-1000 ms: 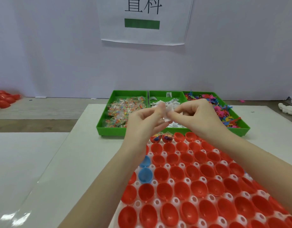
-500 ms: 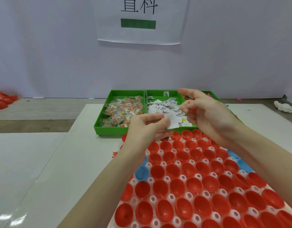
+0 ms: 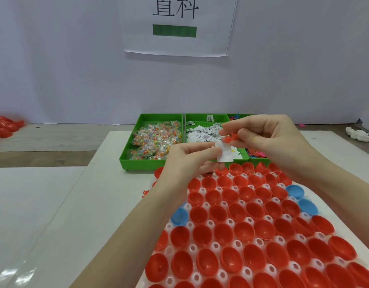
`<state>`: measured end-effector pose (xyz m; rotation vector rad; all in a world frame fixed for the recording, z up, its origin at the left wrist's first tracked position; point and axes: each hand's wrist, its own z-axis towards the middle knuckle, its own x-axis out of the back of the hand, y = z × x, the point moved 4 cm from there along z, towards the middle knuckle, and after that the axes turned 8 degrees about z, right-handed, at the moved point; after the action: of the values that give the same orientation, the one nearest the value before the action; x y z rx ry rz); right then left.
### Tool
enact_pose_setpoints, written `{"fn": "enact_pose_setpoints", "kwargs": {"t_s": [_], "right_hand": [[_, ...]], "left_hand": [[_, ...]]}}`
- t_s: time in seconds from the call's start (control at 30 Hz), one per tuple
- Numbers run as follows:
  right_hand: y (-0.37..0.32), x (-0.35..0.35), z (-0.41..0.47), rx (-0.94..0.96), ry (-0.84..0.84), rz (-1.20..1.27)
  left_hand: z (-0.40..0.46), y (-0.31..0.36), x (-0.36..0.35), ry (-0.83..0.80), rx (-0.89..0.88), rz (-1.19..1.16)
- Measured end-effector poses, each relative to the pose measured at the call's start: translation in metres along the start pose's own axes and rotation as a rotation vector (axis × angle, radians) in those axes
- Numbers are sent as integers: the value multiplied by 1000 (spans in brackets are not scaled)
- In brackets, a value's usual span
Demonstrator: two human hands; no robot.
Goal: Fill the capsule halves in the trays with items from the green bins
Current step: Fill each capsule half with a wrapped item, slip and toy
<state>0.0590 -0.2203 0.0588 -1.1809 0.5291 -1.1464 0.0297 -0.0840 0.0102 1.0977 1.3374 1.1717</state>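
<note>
My left hand (image 3: 190, 161) pinches a small white paper slip (image 3: 224, 155) above the far edge of the white tray (image 3: 316, 262) of red capsule halves (image 3: 221, 233). My right hand (image 3: 269, 140) hovers just above and to the right, pinching a small red plastic toy (image 3: 230, 138). Behind them stand three green bins: candy packets (image 3: 156, 140) on the left, white paper slips (image 3: 204, 134) in the middle, and coloured plastic toys (image 3: 258, 155) on the right, partly hidden by my right hand. The visible capsule halves look empty.
A few blue capsule halves (image 3: 295, 191) sit among the red ones. A small red toy (image 3: 145, 193) lies on the table left of the tray. Loose red halves (image 3: 4, 125) are piled far left; a white lump (image 3: 357, 135) lies far right.
My hands have parted since a second ago: the left keeps the paper slip and has dropped slightly, while the right has lifted with the red toy. The view has shifted left.
</note>
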Motion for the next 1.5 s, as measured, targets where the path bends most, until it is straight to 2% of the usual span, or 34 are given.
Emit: {"fn": "enact_pose_setpoints", "kwargs": {"t_s": [0.1, 0.3, 0.43, 0.53, 0.67, 0.8, 0.93, 1.03, 1.1, 1.17, 1.27, 1.37, 1.5], "right_hand": [[-7, -2, 0, 39, -78, -169], [-7, -4, 1, 129, -86, -430], [-3, -5, 4, 130, -53, -490], [-2, -8, 10, 144, 30, -492], [7, 0, 17, -23, 249, -191], [29, -5, 11, -250, 320, 233], [41, -13, 11, -409, 388, 744], [46, -9, 14, -421, 412, 815], [51, -2, 16, -443, 398, 727], [61, 9, 17, -474, 385, 518], [75, 23, 20, -420, 303, 11], [77, 22, 25, -290, 137, -448], [77, 11, 29, -223, -11, -559]], "left_hand": [[-1, 3, 2, -47, -23, 14], [-1, 9, 0, -184, -106, 58], [1, 8, -2, -166, -143, 135], [5, 13, -4, -41, -247, 239], [15, 18, -8, 118, -279, 216], [21, 14, -14, 187, -212, 21], [21, 9, -21, 239, -295, 202], [29, 9, -20, 277, -318, 403], [38, 10, -18, 184, -354, 555], [46, 6, -16, 45, -324, 709], [61, -10, -5, -26, -216, 1025], [69, -28, -5, -68, -217, 1345], [75, -41, -9, -102, -245, 1403]]}}
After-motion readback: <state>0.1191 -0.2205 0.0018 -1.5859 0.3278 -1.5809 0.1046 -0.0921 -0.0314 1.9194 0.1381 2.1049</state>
